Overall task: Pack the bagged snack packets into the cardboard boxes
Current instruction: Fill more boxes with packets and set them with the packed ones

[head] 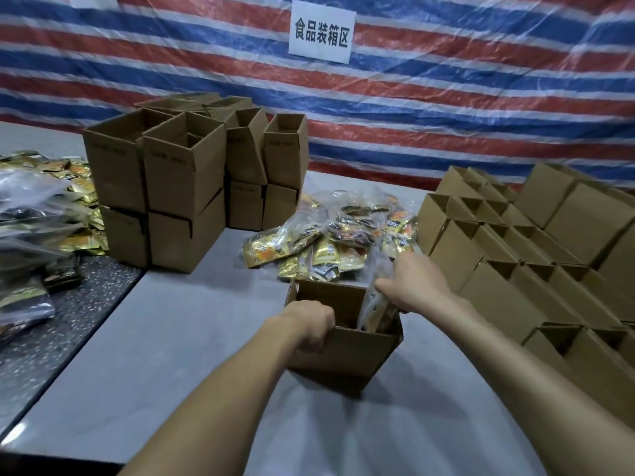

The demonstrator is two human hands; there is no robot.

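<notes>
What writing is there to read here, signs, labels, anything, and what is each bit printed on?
"食品装箱区": on the white paper sign hung on the striped tarp.
Small dark print on the sides of the stacked cardboard boxes: too blurred to read.
Print on the snack packets: too small and blurred to read.
</notes>
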